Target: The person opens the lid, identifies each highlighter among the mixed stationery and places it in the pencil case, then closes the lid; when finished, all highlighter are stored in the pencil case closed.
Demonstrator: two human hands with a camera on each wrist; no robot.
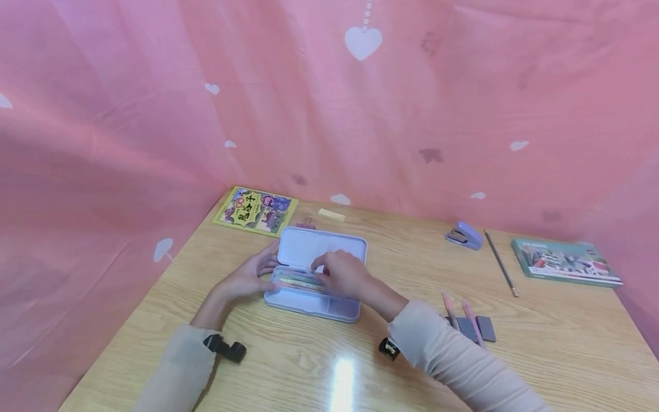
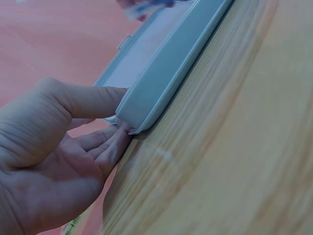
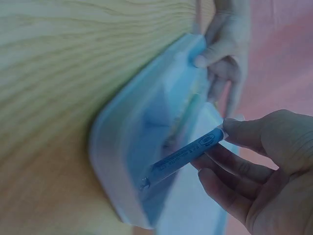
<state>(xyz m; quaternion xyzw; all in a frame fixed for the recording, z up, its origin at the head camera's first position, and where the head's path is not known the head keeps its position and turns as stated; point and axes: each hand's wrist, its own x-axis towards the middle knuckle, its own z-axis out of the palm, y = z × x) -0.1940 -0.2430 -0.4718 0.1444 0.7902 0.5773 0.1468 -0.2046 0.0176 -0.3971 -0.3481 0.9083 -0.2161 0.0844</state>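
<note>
A pale blue pencil case [image 1: 298,300] lies on the table with its lid [image 1: 321,243] raised behind it. Inside, several slim pens or pencils [image 1: 301,283] lie along the back part. My left hand [image 1: 250,276] pinches the left end of the case; in the left wrist view, its thumb [image 2: 100,100] is at the rim and fingertips touch the lower edge. Over the right part of the case, my right hand [image 1: 342,274] pinches a slim blue tube with printed writing [image 3: 186,155] by one end. The tube tilts down into the case. Its exact kind is unclear.
Behind the case are a yellow illustrated booklet [image 1: 257,210], a pale yellow strip [image 1: 332,215] and a small pink object. To the right lie a purple stapler [image 1: 465,235], a pencil [image 1: 500,263], a green box [image 1: 566,263], two pinkish pens [image 1: 472,320] and dark grey blocks [image 1: 485,328].
</note>
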